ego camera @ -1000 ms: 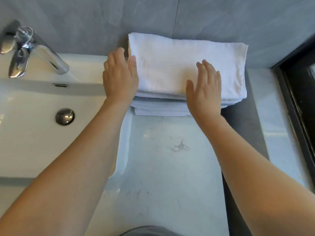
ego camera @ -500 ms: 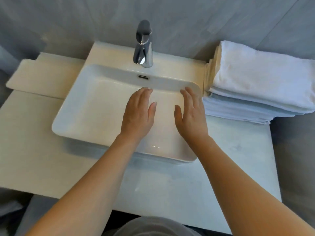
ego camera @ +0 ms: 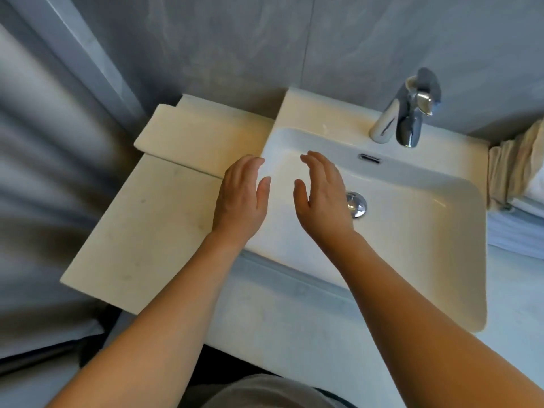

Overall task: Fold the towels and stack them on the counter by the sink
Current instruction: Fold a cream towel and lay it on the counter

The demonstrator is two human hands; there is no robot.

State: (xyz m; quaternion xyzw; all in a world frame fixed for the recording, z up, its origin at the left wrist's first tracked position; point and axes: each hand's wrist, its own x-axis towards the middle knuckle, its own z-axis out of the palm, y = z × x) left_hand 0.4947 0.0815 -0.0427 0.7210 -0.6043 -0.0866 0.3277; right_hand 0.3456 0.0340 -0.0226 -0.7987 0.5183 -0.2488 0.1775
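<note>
Both my hands empty, fingers loose: left hand & right hand over sink. Towels stacked far right on counter; soft, floppy, prob light, so I'd grab by corners

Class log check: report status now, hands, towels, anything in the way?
Left hand, right hand open, empty, over the sink. Folded towel stack at right frame edge, on the counter. Nothing in the way.

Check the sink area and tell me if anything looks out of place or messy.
Nothing stands out. The sink looks dry and unmarked, the faucet stands upright, and the towel stack sits folded at the right edge. Both hands, left and right, hover open and hold nothing.
</note>
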